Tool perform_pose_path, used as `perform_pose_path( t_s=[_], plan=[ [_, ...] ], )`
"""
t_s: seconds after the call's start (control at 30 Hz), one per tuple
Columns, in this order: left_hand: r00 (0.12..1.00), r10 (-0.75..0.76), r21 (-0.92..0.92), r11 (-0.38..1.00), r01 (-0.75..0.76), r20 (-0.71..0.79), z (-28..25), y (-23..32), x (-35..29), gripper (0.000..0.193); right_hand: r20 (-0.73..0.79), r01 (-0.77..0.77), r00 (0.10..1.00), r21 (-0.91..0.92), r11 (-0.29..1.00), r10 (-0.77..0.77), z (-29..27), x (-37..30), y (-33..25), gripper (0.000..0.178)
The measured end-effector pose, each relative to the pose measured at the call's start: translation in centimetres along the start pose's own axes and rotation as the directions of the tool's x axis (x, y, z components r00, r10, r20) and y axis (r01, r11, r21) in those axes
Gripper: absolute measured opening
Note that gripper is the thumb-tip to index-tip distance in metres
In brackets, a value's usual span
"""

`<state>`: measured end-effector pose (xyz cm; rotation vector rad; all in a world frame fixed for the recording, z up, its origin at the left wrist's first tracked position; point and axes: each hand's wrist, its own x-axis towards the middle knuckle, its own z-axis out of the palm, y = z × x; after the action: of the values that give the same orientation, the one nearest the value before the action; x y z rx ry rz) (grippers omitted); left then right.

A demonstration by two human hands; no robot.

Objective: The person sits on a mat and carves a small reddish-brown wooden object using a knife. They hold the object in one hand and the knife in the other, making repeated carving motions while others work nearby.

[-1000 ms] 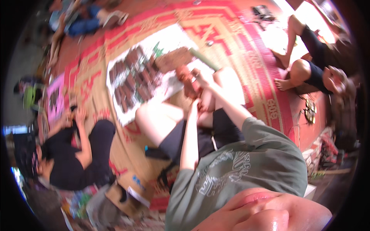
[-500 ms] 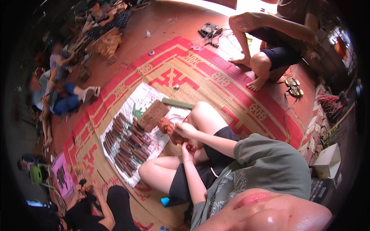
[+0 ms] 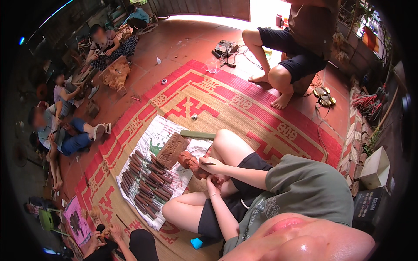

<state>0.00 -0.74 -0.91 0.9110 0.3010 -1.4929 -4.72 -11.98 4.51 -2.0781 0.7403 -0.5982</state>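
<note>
- Red-and-tan woven mat covers most of this spot, with reddish tiled floor past its edge.
- Closest in, the left hand has its fingers wrapped round the lower end of a reddish-brown carving, as far as I can make out.
- Right hand is just above that, fingers pinched on a slim dark tool lying across the piece.
- What's changed: compared with half a second ago, the view has tipped up, everything sits lower, and that tool shows way more clearly. Both hands are still on the carving, so I'd say the head moved and the work carries on.
- Carving itself: held by the folded legs, top end poking toward the cloth. Lumpy, rounded, kinda knobbly; too small to tell what the shape is.
- Just past it, a white cloth with rows of brown-handled tools, a rough brown block and a green bar.
- Way back, another person sits barefoot by the mat's far edge.
</note>
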Motion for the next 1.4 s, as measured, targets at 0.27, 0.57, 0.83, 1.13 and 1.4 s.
perform_pose_path(
  t_s=[0.27, 0.57, 0.83, 1.13, 1.4],
  plan=[
    [0.998, 0.015, 0.003, 1.0, -0.015, -0.057, 1.3, 0.1, -1.5, 0.013, -0.029, 0.02, 0.999, 0.054, 0.998, -0.018, 0.1, -0.3, 1.2, 0.015],
    [0.999, 0.004, -0.007, 1.0, -0.004, -0.041, 0.8, 0.4, -0.8, 0.016, 0.002, -0.051, 0.999, 0.002, 0.999, 0.051, 0.6, -0.4, 1.1, 0.017],
    [1.0, 0.008, -0.009, 1.0, -0.008, -0.014, 0.9, 0.2, -0.8, 0.012, 0.024, -0.068, 0.997, -0.052, 0.996, 0.07, 0.5, -0.4, 1.9, 0.019],
    [0.999, -0.024, -0.033, 0.999, 0.025, 0.023, -2.2, -0.6, 2.6, 0.014, -0.088, 0.07, 0.993, -0.033, 0.997, -0.073, -0.3, -0.4, 0.6, 0.016],
    [0.999, -0.013, -0.009, 1.0, 0.012, -0.04, 1.4, 0.0, -0.7, 0.011, -0.04, -0.038, 0.997, 0.428, 0.903, 0.061, -1.3, 0.5, -0.3, 0.014]
  ],
)
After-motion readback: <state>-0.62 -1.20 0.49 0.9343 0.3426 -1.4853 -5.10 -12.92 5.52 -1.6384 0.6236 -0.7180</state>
